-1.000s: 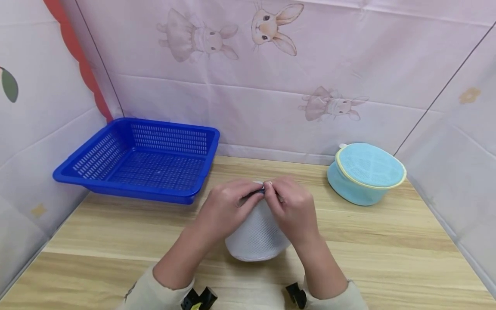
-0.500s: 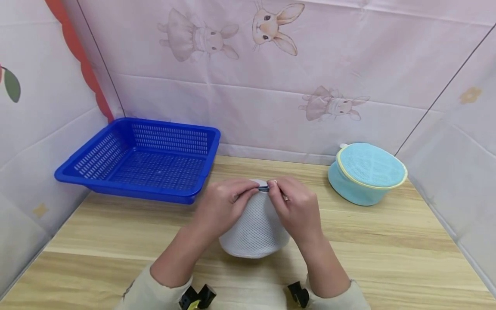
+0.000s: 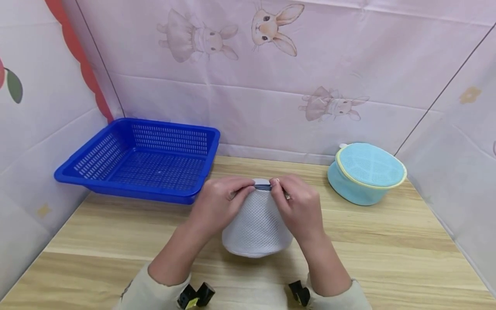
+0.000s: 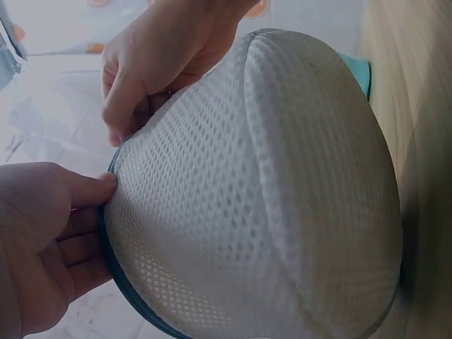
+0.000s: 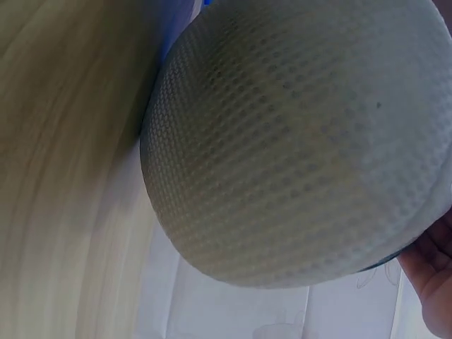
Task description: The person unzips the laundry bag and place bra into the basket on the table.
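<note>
A white mesh laundry bag [image 3: 257,224] with a dark zip edge [image 3: 262,187] is held upright in front of me, its rounded end low over the table. My left hand [image 3: 221,202] pinches the zip edge on the left side, thumb towards me. On the right side, my right hand [image 3: 300,204] pinches the same edge, a short stretch of zip showing between the two hands. The left wrist view shows the mesh bag [image 4: 205,183] with my left hand [image 4: 42,240] at its edge. In the right wrist view the bag [image 5: 296,155] hides most of my right hand [image 5: 434,275].
A blue plastic basket [image 3: 155,196] with slotted walls stands at the back left of the wooden table [image 3: 387,258]. At the back right sits a light-blue mesh bag [image 3: 356,189] with yellow trim. Rabbit-printed fabric walls [image 3: 248,112] surround the table.
My hands have drawn slightly apart along the bag's edge, so more of the dark zip shows between them. The bag has shifted slightly. The basket and light-blue bag stay put.
</note>
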Demonstrator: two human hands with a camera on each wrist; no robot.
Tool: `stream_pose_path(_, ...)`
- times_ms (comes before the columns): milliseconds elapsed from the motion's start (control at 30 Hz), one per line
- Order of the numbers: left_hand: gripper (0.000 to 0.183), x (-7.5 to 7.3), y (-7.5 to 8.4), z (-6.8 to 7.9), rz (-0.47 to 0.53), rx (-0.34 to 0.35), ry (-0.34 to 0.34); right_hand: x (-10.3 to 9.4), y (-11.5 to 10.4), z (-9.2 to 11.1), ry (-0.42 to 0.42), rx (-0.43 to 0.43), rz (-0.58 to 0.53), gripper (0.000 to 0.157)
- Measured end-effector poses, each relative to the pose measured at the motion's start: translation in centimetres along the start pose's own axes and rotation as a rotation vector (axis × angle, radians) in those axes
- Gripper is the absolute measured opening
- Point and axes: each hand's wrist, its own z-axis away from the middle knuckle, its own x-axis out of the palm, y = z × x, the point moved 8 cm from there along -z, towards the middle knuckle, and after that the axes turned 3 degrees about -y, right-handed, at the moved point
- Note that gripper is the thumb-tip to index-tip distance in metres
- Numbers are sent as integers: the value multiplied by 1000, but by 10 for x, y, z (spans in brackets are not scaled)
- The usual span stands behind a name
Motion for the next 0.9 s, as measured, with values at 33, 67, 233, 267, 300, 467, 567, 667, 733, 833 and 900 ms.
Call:
stream_pose_path(33,13,0,0,0,-5,-3,-1,1,-1,0,-2,-3,-1,12)
stream_pose_path(67,14,1,0,0,-11,-6,-3,1,-1,0,-4,-6,1,11)
stream_pose_path(233,16,5,4,2,-24,15,-6,5,-7,1,-16,-31,12,14)
stream_pose_path(267,16,6,5,2,-21,25,-7,7,-8,1,-24,-39,13,15)
stream_pose_path(300,16,8,7,3,-17,36,-7,8,-9,1,-32,-45,12,16)
stream_pose_path(467,16,10,13,4,-24,58,1,11,-12,2,-48,-68,2,15)
stream_pose_path(567,13,11,12,4,-31,39,3,10,-11,2,-45,-59,7,14)
stream_pose_path(667,12,10,11,3,-34,19,4,8,-8,1,-43,-46,15,14)
stream_pose_path(733,12,8,10,3,-41,13,12,7,-6,1,-39,-41,21,12)
stream_pose_path(833,11,5,8,3,-47,18,34,5,-3,1,-36,-21,23,13)
stream_pose_path(900,10,3,6,2,-46,22,45,3,-2,1,-25,-12,26,13)
